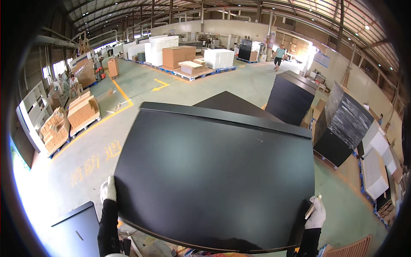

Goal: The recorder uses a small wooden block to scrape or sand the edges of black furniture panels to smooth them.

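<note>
A large black panel (214, 171) with a raised strip along its far edge spreads before me, filling the middle of the view. My left hand (109, 189), in a white glove, is closed on the panel's left edge. On the opposite side, my right hand (317, 214), gloved too, is closed at the right edge near the near corner. A small tan piece shows by its fingers; I cannot tell whether it is separate. Under and beyond the far edge lies another dark flat board (231, 103).
A smaller black panel (79, 229) lies at lower left. Stacks of black boards (291, 96) and a film-wrapped stack (342, 124) stand at right. Pallets of brown boards (83, 111) are at left. A person (279, 58) is on the floor at far right; another (73, 82) is at left.
</note>
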The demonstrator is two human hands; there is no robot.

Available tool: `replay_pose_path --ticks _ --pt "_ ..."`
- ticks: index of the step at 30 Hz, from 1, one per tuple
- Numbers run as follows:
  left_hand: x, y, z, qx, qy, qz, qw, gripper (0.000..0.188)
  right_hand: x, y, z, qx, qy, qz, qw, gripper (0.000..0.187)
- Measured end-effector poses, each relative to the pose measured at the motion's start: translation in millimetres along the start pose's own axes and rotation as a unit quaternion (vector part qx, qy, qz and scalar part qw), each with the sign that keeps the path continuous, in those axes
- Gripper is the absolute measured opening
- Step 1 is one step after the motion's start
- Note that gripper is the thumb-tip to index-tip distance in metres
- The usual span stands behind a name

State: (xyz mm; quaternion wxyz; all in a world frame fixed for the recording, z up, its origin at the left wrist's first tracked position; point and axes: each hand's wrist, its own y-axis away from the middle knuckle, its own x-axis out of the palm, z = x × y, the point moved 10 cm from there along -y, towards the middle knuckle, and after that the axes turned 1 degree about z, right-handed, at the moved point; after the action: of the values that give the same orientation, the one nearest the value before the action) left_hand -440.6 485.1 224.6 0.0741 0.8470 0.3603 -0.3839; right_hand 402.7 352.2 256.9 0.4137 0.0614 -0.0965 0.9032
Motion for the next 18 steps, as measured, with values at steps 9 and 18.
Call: replay_pose_path --ticks 9,18 --pt "166 -132 -135 0.173 -0.122 0.118 0.970 0.049 -19 6 -30 0.110 -0.026 -0.131 0.985 0.009" --pt "309 -237 -251 0.318 -0.170 0.193 0.913 0.043 27 2 -25 0.116 0.146 -0.196 0.963 0.016"
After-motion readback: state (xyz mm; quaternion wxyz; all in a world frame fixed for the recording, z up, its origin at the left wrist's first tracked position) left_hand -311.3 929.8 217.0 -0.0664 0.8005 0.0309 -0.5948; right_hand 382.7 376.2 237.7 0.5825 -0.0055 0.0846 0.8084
